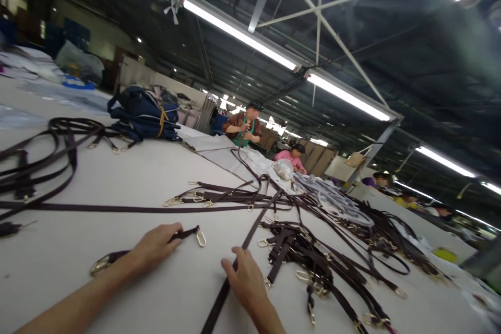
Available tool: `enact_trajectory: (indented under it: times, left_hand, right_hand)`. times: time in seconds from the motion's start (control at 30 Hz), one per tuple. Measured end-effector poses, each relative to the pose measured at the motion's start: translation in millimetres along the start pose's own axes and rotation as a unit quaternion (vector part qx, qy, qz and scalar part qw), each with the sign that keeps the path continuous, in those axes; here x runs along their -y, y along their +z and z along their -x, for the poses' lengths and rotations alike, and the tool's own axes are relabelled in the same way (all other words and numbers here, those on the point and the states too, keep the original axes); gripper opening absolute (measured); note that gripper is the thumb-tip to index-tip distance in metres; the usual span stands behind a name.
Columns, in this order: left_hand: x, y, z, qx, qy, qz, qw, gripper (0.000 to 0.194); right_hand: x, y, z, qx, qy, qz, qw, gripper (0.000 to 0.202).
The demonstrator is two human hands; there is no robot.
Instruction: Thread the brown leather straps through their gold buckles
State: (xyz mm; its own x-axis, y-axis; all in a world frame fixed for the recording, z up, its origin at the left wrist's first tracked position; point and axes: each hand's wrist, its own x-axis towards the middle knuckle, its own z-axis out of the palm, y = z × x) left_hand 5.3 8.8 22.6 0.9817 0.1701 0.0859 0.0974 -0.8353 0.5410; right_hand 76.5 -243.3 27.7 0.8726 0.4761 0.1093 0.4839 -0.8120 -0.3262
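My left hand (158,242) is closed on a short dark brown strap (182,235). A gold clasp (201,237) hangs from the strap's end, past my fingertips. A gold ring (100,264) on dark strap shows behind my left wrist. To the right, my right hand (246,276) lies over a long dark strap (219,302) running diagonally across the table. Its thumb and forefinger are apart, with the strap passing beneath them. Just beyond it is a tangled heap of dark straps (287,242) with gold clasps.
More straps with gold hooks (219,197) lie mid-table. Coiled straps (72,151) are at the left, near a folded navy bundle (144,115) tied in yellow. A person in a green apron (245,128) and a person in pink (291,157) are beyond the table (129,182).
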Motion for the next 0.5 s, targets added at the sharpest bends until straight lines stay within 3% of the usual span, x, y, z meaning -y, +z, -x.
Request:
enact_trajectory:
  times: [0.13,0.33,0.5]
  left_hand:
    - [-3.8,-7.9,0.8,-0.019,0.0,0.048,0.999,0.022]
    - [-3.3,-11.1,0.4,-0.02,0.002,0.059,0.998,0.019]
    - [2.5,-5.7,-0.4,-0.013,-0.007,0.006,1.0,0.022]
  right_hand:
    - [3.2,7.9,-14.5,0.002,0.031,0.045,0.999,0.056]
    - [10.2,13.6,-10.9,0.036,0.013,0.07,0.997,0.052]
    - [-17.2,4.1,-1.2,0.053,0.045,0.088,0.994,0.074]
